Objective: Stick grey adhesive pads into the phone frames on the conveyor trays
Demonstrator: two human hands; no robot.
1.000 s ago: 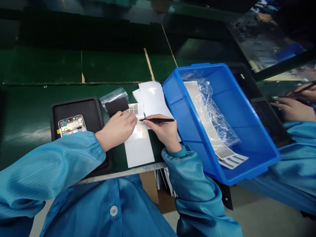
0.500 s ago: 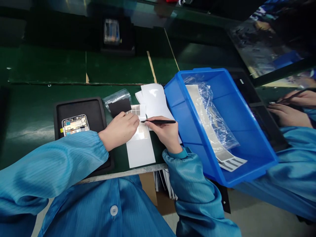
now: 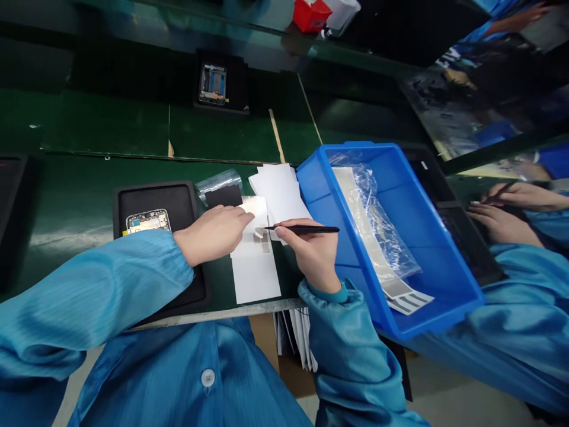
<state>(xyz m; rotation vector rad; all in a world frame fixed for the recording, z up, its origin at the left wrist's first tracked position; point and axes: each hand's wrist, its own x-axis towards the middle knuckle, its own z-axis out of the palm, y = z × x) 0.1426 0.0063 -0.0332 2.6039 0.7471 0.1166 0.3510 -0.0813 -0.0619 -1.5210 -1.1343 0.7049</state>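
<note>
My left hand (image 3: 217, 234) is closed at the left edge of a white sticker sheet (image 3: 255, 279), its fingertips on the sheet's upper part and its thumb hidden. My right hand (image 3: 315, 252) grips slim black tweezers (image 3: 306, 229), with the tip pointing left over the sheet. A small pale sticker (image 3: 259, 233) sits at the tip, partly raised from the sheet. To the left, an open phone body (image 3: 148, 220) lies in a black tray (image 3: 153, 190), partly covered by my left sleeve. Behind my left hand lie a black card (image 3: 224, 196) and a clear plastic film (image 3: 220, 179).
White papers (image 3: 282, 190) lie beside a blue bin (image 3: 368, 261) on the right, which holds clear plastic wrap (image 3: 386, 225) and pale strips. Another open phone body (image 3: 213, 84) rests on a black tray at the back. A co-worker's hands (image 3: 511, 210) are at far right.
The small sticker now stands partly raised at the tweezers' tip. My right hand has moved slightly right and down. The whole view has shifted, bringing a red container into sight at the back.
</note>
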